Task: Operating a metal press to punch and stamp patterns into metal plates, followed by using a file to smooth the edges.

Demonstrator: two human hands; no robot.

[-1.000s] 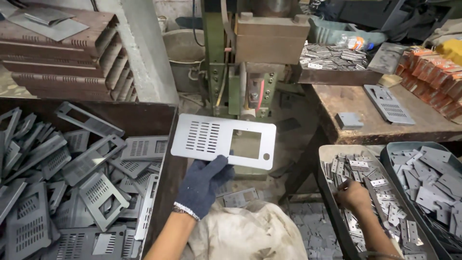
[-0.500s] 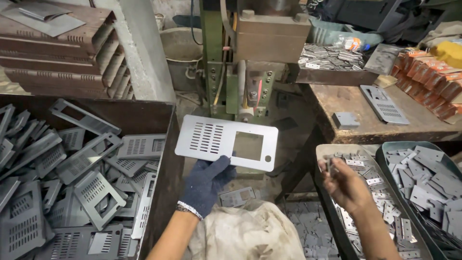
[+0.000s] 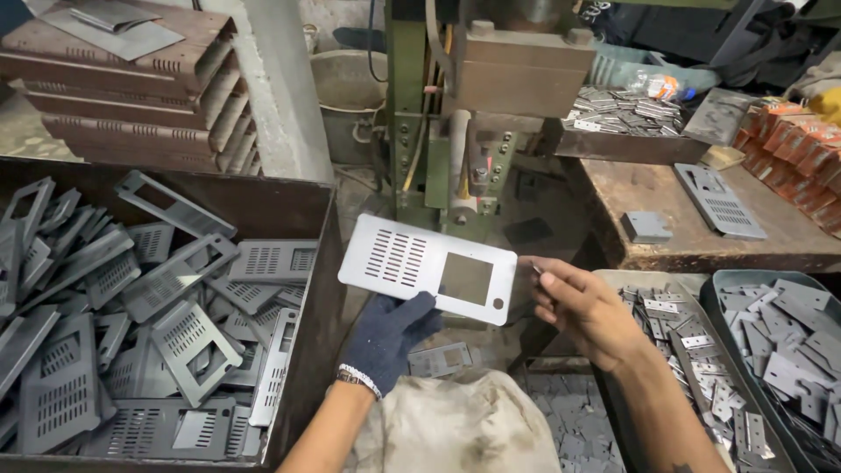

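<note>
At the far left a dark bin (image 3: 289,228) holds a loose heap of grey slotted plates (image 3: 166,324), lying at all angles. Behind it, rusty brown trays (image 3: 140,79) are stacked on a ledge.

The left hand (image 3: 390,337), in a dark blue glove, grasps the near edge of a pale grey plate (image 3: 427,268), thumb on top and fingers underneath. The plate sits in mid-air at the centre of the view, just in front of the green press (image 3: 447,131) and above a pale cloth (image 3: 464,429) on the lap. Its long axis runs left to right, tilting slightly down toward the right. Its face is turned up toward the camera. The slotted vents lie in its left half, the square window sits right of centre, and a small round hole marks the lower right corner.

The bare right hand (image 3: 583,307) is at the plate's right end, fingertips pinched together, seemingly on a small metal piece, though it is too small to be sure. Whether the fingers touch the plate I cannot tell.

Right of that hand, two trays (image 3: 727,280) hold small grey hinge-like pieces (image 3: 701,350). On the wooden bench (image 3: 666,201) above lie another slotted plate (image 3: 720,200) and a small grey block (image 3: 646,226).
</note>
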